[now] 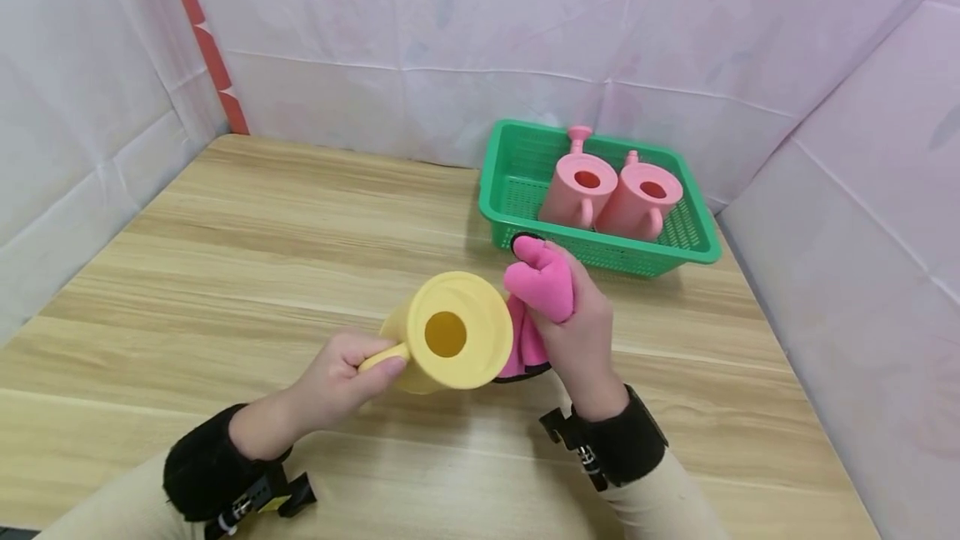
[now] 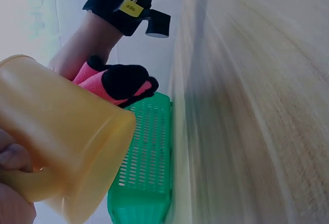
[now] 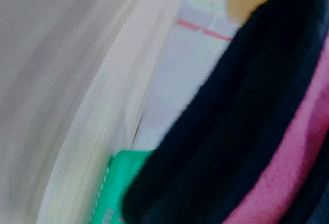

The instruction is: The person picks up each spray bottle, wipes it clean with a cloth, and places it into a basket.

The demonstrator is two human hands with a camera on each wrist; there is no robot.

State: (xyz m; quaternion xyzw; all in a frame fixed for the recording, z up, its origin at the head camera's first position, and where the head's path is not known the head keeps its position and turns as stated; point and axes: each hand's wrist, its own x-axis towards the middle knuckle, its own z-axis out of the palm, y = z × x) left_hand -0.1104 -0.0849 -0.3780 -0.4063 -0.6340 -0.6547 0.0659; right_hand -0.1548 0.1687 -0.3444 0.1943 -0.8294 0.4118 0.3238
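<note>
My left hand [image 1: 347,382] grips the handle of a yellow watering can [image 1: 468,302], which is held tilted above the table with its round top opening facing the head camera. In my right hand [image 1: 588,332] is a bunched pink cloth with black edging [image 1: 543,282], pressed close to the can's right side. The left wrist view shows the can's body [image 2: 56,116] up close and the folded pink and black cloth [image 2: 123,82] just beyond it. The cloth [image 3: 231,116] fills much of the right wrist view, hiding the right fingers there.
A green plastic basket [image 1: 498,215] stands at the back right of the wooden table [image 1: 247,273]. Two pink watering cans [image 1: 562,194] sit side by side inside it, handles toward me. Pale cloth walls [image 1: 450,15] rise behind the table and along both sides.
</note>
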